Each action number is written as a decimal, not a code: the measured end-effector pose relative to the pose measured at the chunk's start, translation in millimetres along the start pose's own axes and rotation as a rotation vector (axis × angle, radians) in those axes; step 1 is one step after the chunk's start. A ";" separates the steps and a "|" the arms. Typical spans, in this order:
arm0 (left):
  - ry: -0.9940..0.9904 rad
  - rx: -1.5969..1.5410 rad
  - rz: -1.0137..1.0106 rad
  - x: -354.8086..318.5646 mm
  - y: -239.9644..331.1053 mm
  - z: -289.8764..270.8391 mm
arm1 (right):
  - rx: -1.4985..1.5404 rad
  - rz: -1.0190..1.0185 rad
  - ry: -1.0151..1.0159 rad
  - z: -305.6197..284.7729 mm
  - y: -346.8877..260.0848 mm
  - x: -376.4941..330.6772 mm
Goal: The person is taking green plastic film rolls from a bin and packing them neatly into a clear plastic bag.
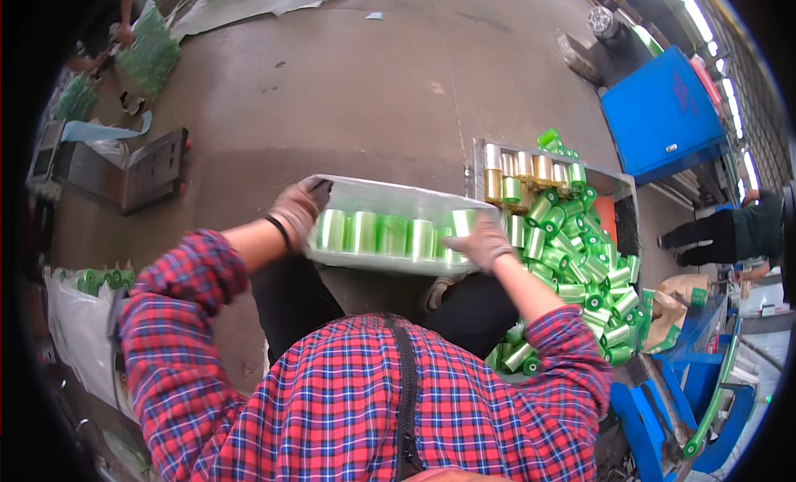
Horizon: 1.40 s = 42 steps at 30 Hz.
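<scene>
Between my hands is a long white translucent plastic bin point(391, 192), tilted above my knees. Inside it stands a row of shiny green film rolls point(363, 232). My gloved left hand point(297, 208) is closed round the bin's left end, with a dark patch at the fingertips. At the right end, my gloved right hand point(484, 243) grips the bin, thumb reaching inside beside a roll; its other fingers are partly hidden and slightly blurred. Just right of this hand lies a big heap of loose green rolls point(572, 254).
A grey crate point(623, 182) holds the heap and several gold-toned rolls point(541, 169). Beyond it stands a blue cabinet point(663, 113). At the left are an open black case point(137, 171) and a white sack point(83, 324). Another person point(730, 235) stands at the far right.
</scene>
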<state>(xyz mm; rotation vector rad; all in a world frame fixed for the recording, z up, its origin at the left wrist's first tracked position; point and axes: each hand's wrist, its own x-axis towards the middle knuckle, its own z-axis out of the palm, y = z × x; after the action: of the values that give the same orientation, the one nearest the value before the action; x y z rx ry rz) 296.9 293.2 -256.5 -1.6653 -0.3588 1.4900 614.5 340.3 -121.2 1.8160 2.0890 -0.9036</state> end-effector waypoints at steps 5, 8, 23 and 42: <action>0.426 -1.158 -0.702 -125.5 -97.9 1.4 | -0.053 0.142 0.001 -6.6 -11.0 -6.7; 0.149 -1.966 -0.682 -127.8 -82.4 3.8 | 0.187 0.059 -0.051 43.0 -57.0 17.3; 0.591 -2.621 -1.266 -126.2 -64.4 50.3 | 0.260 -0.674 0.761 -8.5 4.3 42.0; 0.576 -2.752 0.228 127.6 -266.5 -198.3 | 0.264 -0.694 0.779 6.5 246.4 98.3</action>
<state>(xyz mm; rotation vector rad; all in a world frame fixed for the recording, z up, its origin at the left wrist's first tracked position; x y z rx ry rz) 594.3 463.0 -159.9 -3.5419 -2.5059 -0.7852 827.9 426.7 -253.3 1.7441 3.3645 -0.6658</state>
